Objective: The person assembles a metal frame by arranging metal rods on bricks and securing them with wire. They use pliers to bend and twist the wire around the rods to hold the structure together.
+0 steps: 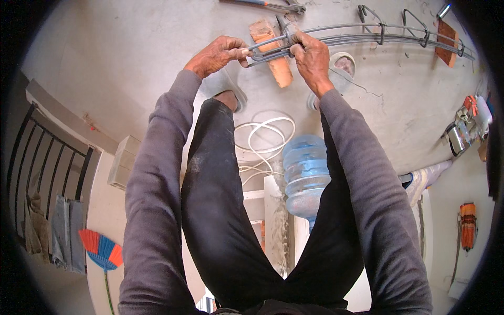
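A bundle of long grey steel bars (344, 40) runs from the middle to the far right. Its near end rests across a broken orange brick (282, 72). My left hand (220, 54) is closed in a pinch at the bars' left end. My right hand (313, 60) is closed around the bars just right of that brick, with its thumb and forefinger beside a bent steel stirrup (284, 26). What lies under the right fingers is partly hidden. Two more stirrups, one a bent steel loop (381, 32), stand along the bars farther right.
Another brick (447, 43) props the bars at the far right. Pliers or cutters (294, 7) lie at the top edge. Near my feet are a white cable (265, 124) and a blue water jug (306, 176). A broom (102, 249) stands at the left; assorted items (462, 128) sit at the right.
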`<state>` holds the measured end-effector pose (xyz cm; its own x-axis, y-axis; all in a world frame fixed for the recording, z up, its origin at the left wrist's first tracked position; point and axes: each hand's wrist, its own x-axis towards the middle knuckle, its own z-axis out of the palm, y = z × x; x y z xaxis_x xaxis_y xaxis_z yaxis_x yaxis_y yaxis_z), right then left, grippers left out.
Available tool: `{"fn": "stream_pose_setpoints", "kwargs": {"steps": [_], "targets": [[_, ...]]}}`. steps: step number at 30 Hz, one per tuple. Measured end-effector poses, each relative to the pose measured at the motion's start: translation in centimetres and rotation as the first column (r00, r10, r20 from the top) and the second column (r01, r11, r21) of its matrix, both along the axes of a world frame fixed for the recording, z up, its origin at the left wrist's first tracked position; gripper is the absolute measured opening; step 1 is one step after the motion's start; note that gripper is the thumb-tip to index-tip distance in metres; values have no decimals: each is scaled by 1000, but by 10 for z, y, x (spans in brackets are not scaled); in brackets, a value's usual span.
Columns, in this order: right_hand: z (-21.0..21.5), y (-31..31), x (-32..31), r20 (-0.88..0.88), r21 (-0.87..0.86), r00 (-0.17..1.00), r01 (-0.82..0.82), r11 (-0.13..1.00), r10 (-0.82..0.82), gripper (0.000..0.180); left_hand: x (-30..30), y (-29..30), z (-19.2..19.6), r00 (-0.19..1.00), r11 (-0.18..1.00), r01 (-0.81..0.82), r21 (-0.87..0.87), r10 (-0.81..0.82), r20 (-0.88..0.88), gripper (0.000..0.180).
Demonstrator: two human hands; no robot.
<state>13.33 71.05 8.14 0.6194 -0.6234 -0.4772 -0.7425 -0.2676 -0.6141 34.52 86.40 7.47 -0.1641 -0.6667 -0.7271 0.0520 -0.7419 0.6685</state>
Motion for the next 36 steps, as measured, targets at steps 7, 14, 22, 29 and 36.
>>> {"fn": "stream_pose_setpoints", "kwargs": {"steps": [7,14,22,29,36], "targets": [[-6,-1,0,103,-90,994,-12,996,21,8,5,-14,-6,976,978,207,-11,-206,73,30],[0,-5,13,-14,-76,997,-79,994,78,10,-13,6,-21,842,915,252,-314,-47,538,31],[0,-10,14,-18,-14,998,-58,998,58,10,-30,10,-16,712,933,262,-247,-14,702,14],[1,-3,9,23,-26,999,-37,999,38,17,-28,13,-12,725,937,231,-261,13,688,17],[2,-5,8,19,27,1000,-2,1000,2,19,-17,-6,1,781,968,137,-209,24,624,22]]}}
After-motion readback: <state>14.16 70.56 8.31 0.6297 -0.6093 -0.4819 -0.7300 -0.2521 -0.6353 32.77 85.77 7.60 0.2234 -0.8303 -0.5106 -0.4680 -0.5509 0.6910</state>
